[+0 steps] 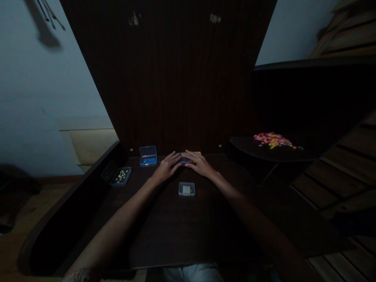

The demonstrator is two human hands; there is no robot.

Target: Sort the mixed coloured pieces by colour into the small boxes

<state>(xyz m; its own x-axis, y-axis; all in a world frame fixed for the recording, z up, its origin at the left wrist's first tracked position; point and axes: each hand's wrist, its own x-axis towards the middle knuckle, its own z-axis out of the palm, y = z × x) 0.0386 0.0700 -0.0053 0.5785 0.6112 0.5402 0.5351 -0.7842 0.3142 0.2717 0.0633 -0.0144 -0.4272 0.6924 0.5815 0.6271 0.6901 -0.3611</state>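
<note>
Both my arms reach forward over a dark wooden desk [176, 227]. My left hand [167, 166] and my right hand [200, 162] meet at the far middle of the desk, fingers laid on a small clear box with yellow contents [188, 156]. The fingers look closed on the box's ends, but the light is dim. A shut small clear box [187, 189] with something white inside lies just below the hands, untouched.
An open clear box of blue pieces [148, 156] stands left of the hands. Another open box with pale pieces [120, 176] lies at the desk's left rim. A heap of bright multicoloured pieces [273, 140] sits on a side shelf at right. A dark panel rises behind.
</note>
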